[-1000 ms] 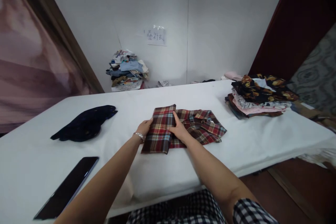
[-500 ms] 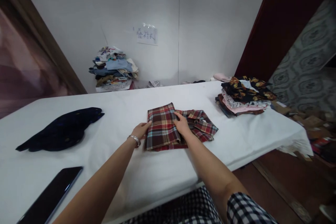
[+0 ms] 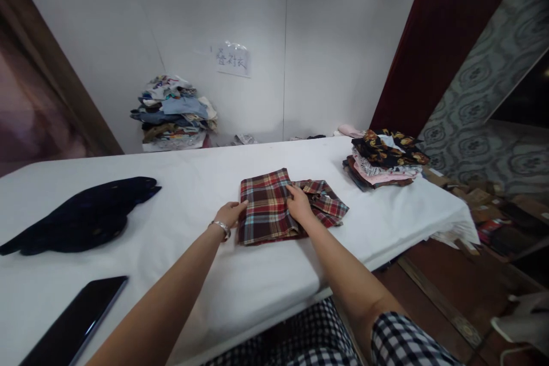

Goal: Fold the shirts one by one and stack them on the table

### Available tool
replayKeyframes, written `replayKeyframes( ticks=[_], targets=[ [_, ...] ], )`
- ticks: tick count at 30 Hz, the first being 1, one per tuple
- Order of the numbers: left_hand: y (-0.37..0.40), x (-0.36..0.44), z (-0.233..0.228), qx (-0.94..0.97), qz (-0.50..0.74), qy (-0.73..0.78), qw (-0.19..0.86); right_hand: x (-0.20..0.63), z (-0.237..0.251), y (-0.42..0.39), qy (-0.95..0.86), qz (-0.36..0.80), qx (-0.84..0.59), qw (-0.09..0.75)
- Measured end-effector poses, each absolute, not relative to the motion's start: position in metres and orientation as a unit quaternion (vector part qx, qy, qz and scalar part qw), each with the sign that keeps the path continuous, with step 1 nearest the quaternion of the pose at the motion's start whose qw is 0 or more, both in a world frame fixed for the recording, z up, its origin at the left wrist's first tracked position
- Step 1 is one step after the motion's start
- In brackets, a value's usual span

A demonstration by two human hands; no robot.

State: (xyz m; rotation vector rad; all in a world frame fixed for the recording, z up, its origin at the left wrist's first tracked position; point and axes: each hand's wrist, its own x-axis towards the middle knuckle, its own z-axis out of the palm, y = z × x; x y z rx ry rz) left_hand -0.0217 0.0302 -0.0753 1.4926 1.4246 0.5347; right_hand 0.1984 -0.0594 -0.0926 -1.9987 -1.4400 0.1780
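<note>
A red, brown and cream plaid shirt (image 3: 266, 206) lies partly folded on the white-covered table (image 3: 193, 194). Its body is doubled over into a rectangle, while the collar end points to the right. My left hand (image 3: 229, 215) grips the left folded edge, thumb on top and the other fingers partly hidden under the cloth. On the other side, my right hand (image 3: 299, 204) pinches the free edge of the folded-over layer, near the collar.
A dark garment (image 3: 92, 214) lies to the left, with a black phone (image 3: 72, 320) nearer me. Folded clothes (image 3: 381, 160) are stacked at the right. Behind the table rises a heap of clothes (image 3: 174, 114) by the wall, below a paper sign (image 3: 233, 59).
The view has swung slightly right. Both hands keep hold of the plaid shirt, and its folded layer reaches a little farther toward the collar.
</note>
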Motion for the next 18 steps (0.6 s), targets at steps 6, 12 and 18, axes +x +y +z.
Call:
replayKeyframes(
  ticks=[6, 12, 18],
  targets=[
    [0.026, -0.012, -0.069, 0.621, 0.216, 0.585, 0.474, 0.204, -0.098, -0.066, -0.535, 0.093, -0.794, 0.272],
    [0.028, 0.006, -0.076, 0.622, 0.242, 0.556, 0.495, 0.205, -0.104, -0.066, -0.532, 0.090, -0.793, 0.283],
    [0.029, 0.010, -0.077, 0.623, 0.281, 0.566, 0.462, 0.207, -0.099, -0.066, -0.544, 0.091, -0.768, 0.325]
  ],
)
